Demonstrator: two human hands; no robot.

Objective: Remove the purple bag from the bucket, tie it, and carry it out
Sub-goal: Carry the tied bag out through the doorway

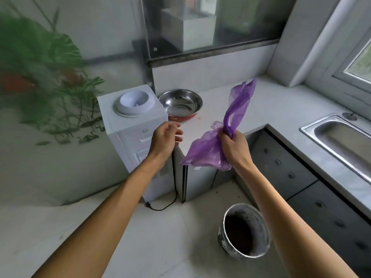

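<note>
one purple bag (208, 149), one bucket (244, 231), two hands

A translucent purple bag (208, 151), a grey paint-streaked bucket (244, 230), a silver red-based bowl (180, 104) and a white dispenser (133, 111) are shown.

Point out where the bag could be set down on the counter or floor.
Bare counter runs between the metal bowl and the sink. Bare floor lies left of the bucket. Crowded: the dispenser and bowl corner.
</note>
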